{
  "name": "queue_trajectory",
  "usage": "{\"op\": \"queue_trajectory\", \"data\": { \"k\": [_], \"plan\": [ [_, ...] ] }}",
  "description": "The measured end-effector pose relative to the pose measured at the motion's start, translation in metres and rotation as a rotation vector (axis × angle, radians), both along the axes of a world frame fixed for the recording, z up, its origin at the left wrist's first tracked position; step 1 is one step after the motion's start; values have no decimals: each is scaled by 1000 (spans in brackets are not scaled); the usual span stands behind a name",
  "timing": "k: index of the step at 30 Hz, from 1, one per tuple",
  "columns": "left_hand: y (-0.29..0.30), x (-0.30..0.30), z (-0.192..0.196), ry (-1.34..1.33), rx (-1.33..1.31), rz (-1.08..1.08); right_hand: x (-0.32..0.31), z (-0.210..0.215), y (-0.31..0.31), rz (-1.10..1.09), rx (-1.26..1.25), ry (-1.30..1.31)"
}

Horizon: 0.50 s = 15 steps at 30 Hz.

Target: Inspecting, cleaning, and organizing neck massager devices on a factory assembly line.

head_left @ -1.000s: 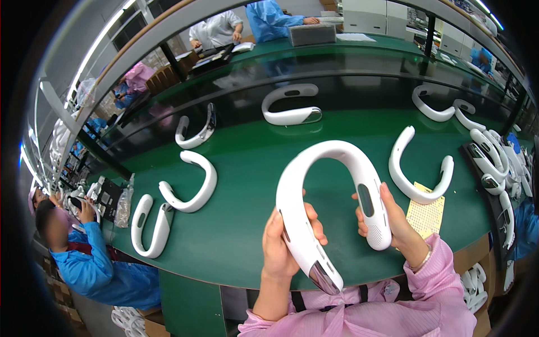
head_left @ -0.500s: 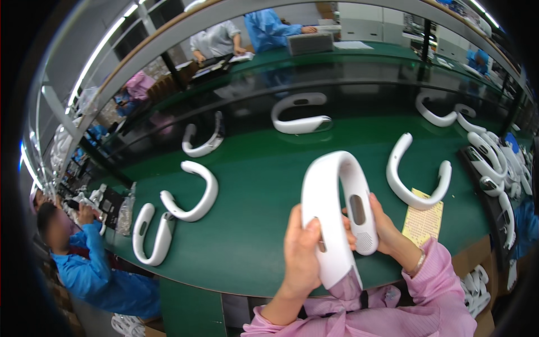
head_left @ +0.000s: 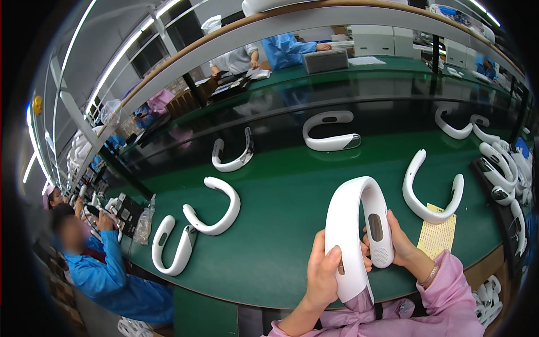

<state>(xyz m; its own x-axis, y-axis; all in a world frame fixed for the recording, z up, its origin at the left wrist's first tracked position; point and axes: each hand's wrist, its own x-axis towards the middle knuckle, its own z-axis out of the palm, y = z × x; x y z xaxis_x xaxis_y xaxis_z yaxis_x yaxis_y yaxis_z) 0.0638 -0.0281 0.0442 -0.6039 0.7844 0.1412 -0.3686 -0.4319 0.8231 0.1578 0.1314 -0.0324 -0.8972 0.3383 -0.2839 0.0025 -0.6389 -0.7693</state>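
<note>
Between my hands is a white U-shaped neck device (head_left: 343,224), held upright with its bend at the top, above the near edge of the green table. My left hand (head_left: 323,275) is closed round its left arm, the thumb lying on the outer face by a small slot. My right hand (head_left: 400,238) grips the other arm, which has a dark oval window and a patch of small holes. Some right-hand fingers are hidden behind that arm. Beyond my right hand, a similar white neck device (head_left: 414,194) rests partly on a yellow printed sheet (head_left: 437,236).
More neck devices stand or lie on the green table (head_left: 269,224): a near-left one (head_left: 182,253), another beside it (head_left: 227,216), and several farther back. A dark tray (head_left: 508,224) of white parts borders the right side. At left sits a co-worker in blue (head_left: 106,275).
The whole view has shifted, so the table and its devices appear farther right and lower. Both hands keep the same hold on the neck device.
</note>
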Motion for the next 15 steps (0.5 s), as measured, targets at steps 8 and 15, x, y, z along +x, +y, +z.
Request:
{"op": "queue_trajectory", "data": {
  "k": [8, 15],
  "plan": [
    [-12, -6, -19, 1, 48, -39, 9, 0, 6, -29, 170, 10],
    [-17, -46, -61, -21, -168, 287, 33, 87, -17, 118, 569, 55]
  ]
}}
